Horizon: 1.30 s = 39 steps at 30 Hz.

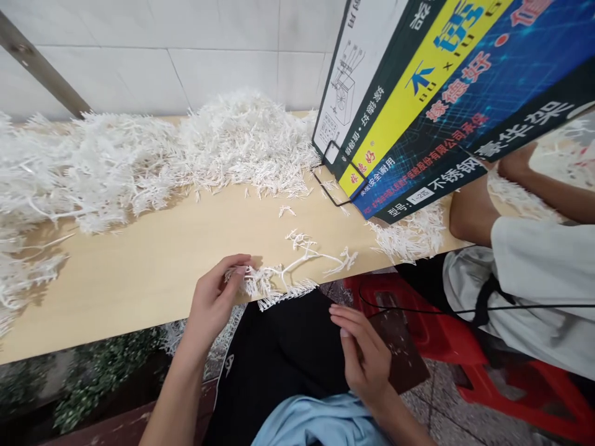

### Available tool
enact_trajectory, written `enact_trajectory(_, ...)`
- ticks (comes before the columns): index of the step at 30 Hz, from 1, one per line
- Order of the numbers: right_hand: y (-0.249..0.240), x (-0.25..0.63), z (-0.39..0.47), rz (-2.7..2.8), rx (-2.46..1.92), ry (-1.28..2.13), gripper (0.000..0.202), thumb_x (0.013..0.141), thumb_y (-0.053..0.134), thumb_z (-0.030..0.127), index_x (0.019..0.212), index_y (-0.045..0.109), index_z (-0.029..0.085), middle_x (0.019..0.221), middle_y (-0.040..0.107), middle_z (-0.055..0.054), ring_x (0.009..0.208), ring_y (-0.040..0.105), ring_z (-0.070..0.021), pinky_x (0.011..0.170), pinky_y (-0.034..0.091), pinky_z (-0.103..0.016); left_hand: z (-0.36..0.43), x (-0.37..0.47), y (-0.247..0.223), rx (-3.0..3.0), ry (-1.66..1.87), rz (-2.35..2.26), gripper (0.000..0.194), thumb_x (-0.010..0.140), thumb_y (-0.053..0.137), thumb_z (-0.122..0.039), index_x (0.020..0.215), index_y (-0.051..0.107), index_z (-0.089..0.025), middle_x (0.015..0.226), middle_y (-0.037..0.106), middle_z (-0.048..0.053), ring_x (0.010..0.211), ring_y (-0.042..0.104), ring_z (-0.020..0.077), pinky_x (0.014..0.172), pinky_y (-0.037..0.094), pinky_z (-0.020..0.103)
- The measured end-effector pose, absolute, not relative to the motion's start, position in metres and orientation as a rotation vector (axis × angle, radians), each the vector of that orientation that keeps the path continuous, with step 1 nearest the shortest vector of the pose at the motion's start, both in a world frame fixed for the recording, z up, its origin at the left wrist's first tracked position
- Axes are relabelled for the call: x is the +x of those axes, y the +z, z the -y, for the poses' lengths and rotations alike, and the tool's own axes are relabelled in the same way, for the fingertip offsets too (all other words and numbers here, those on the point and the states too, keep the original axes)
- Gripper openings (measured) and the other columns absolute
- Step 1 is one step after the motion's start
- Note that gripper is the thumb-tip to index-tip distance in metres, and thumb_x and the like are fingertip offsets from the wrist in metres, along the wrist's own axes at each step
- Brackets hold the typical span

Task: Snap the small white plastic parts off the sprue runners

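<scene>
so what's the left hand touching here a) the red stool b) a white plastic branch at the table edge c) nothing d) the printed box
b: the left hand pinches the end of the white plastic branch lying at the near edge of the wooden table, while the right hand hovers lower, over the lap.

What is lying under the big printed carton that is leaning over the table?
Under the printed carton, white plastic sprigs lie on the wooden table. Whatever lies farther beneath it is covered.
</scene>
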State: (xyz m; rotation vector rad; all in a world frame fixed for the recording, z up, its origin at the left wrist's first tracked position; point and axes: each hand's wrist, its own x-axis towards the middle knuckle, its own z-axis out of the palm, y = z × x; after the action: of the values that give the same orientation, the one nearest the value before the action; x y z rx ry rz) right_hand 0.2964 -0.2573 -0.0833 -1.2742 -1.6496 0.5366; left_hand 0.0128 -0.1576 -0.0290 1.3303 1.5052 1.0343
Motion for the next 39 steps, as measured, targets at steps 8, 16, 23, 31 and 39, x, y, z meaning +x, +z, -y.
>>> enact_trajectory(8,-0.006,0.198,0.132,2.023,-0.869,0.551,0.030,0.095,0.054,0.008,0.119,0.069,0.019,0.113,0.073,-0.010,0.109,0.068,-0.0220,0.099,0.055,-0.037,0.164,0.030,-0.031,1.117,1.288,-1.414,0.046,0.086,0.077,-0.048,0.122,0.065,-0.023,0.120,0.071,0.009,0.095,0.072,0.0198,0.076,0.059,0.027)
enact_trajectory(16,-0.013,0.199,0.105,2.136,-0.900,1.094,0.040,0.092,0.075,0.035,0.129,0.068,0.023,0.122,0.074,-0.006,0.103,0.070,-0.0196,0.091,0.051,-0.029,0.149,0.020,-0.034,0.991,1.334,-1.465,0.049,0.085,0.075,-0.055,0.117,0.066,-0.018,0.113,0.072,0.009,0.081,0.070,0.0165,0.073,0.060,0.027)
enact_trajectory(23,-0.009,0.188,0.090,2.073,-0.914,1.190,0.020,0.098,0.067,0.035,0.102,0.082,0.023,0.100,0.077,-0.005,0.092,0.072,-0.0190,0.079,0.051,-0.027,0.149,0.024,-0.034,1.011,1.351,-1.487,0.052,0.085,0.075,-0.055,0.122,0.062,-0.022,0.120,0.068,0.009,0.078,0.071,0.0151,0.066,0.057,0.025)
enact_trajectory(31,-0.028,0.189,0.089,1.597,-1.063,1.362,0.023,0.080,0.081,0.033,0.095,0.081,0.016,0.091,0.073,-0.005,0.077,0.067,-0.0154,0.067,0.052,-0.025,0.143,0.020,-0.031,0.993,1.152,-1.272,0.048,0.078,0.084,-0.048,0.109,0.064,-0.017,0.093,0.073,0.006,0.080,0.068,0.0177,0.073,0.056,0.028)
enact_trajectory(39,-0.026,0.195,0.081,1.381,-1.055,1.598,0.038,0.073,0.087,0.041,0.099,0.079,0.015,0.089,0.077,-0.006,0.079,0.070,-0.0176,0.075,0.056,-0.030,0.125,0.013,-0.019,1.107,0.936,-1.195,0.038,0.082,0.077,-0.047,0.097,0.070,-0.013,0.068,0.065,0.003,0.060,0.055,0.0135,0.057,0.043,0.025)
